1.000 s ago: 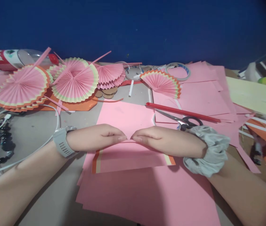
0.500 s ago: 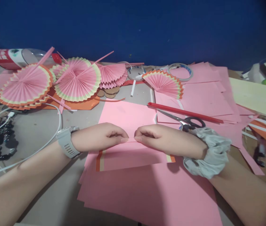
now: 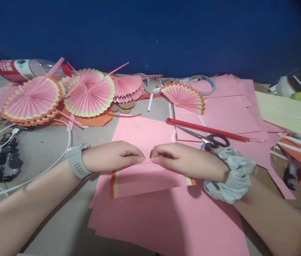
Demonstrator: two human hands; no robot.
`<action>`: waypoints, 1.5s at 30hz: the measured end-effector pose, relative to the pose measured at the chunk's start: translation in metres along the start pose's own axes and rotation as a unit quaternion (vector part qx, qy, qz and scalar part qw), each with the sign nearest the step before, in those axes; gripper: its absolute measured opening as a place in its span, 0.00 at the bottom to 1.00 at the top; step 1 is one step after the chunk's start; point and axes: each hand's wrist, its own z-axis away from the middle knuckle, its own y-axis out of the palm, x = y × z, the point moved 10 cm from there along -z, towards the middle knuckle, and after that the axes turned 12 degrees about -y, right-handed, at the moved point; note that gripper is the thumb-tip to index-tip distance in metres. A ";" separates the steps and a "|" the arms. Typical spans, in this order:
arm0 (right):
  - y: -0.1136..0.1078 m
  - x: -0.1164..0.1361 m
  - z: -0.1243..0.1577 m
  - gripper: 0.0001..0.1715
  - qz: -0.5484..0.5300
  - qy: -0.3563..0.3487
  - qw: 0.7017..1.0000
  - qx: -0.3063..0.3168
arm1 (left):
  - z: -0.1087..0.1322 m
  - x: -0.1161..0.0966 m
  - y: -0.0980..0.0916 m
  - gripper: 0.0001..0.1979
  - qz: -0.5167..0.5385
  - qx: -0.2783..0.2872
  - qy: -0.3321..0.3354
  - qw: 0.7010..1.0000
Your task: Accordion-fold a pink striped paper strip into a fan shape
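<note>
A pink paper sheet (image 3: 145, 183) with orange and cream strips along its side edges lies in front of me, its upper edge folded. My left hand (image 3: 118, 155) pinches that folded edge between thumb and fingers. Close beside it, my right hand (image 3: 178, 159) pinches the same fold, thumb tip on the paper. A small gap separates the two hands. Beneath the sheet are larger pink papers (image 3: 139, 220), fanned slightly at their left side. The fingertips behind the fold are partly hidden.
Pleated paper fans (image 3: 89, 92) stand at the back left by a plastic bottle (image 3: 14, 70). Scissors (image 3: 206, 138) and a red stick (image 3: 206, 129) lie beyond my right hand. A roll of tape (image 3: 200, 85) rests behind. A white cable (image 3: 69, 138) and black beads (image 3: 7, 160) lie at left.
Both hands keep their pinch on the folded edge, hardly moving. The view has shifted slightly, so the surroundings sit a little lower.
</note>
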 end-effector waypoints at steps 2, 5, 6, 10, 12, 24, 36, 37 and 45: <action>0.000 0.000 0.000 0.15 -0.004 -0.001 1.000 0.001 | 0.000 0.000 0.000 0.15 0.000 -0.002 -0.002 1.000; 0.001 -0.001 0.000 0.17 -0.010 0.002 1.000 -0.001 | 0.000 0.001 -0.001 0.14 -0.001 -0.012 -0.006 1.000; 0.000 -0.001 0.000 0.17 -0.010 0.002 1.000 -0.004 | -0.001 0.002 -0.001 0.14 -0.002 -0.015 -0.009 1.000; -0.001 -0.001 0.000 0.17 -0.007 -0.002 1.000 -0.016 | -0.001 0.003 -0.001 0.14 -0.012 -0.026 -0.017 0.999; -0.001 -0.002 -0.001 0.17 -0.009 -0.001 1.000 -0.019 | -0.001 0.003 0.000 0.13 -0.015 -0.027 -0.019 0.999; 0.000 -0.007 0.000 0.15 -0.005 0.002 1.000 -0.028 | -0.003 0.006 0.001 0.11 -0.020 -0.020 -0.024 0.999; 0.001 0.003 -0.005 0.12 0.015 -0.021 0.999 -0.036 | -0.003 0.003 -0.001 0.15 -0.021 -0.042 -0.023 0.999; 0.001 0.003 -0.005 0.13 0.019 -0.019 0.999 -0.036 | -0.003 0.002 -0.001 0.14 -0.024 -0.045 -0.020 0.999; -0.003 -0.005 -0.001 0.16 0.005 0.032 0.999 -0.026 | 0.000 0.002 0.001 0.13 -0.040 -0.039 -0.013 0.998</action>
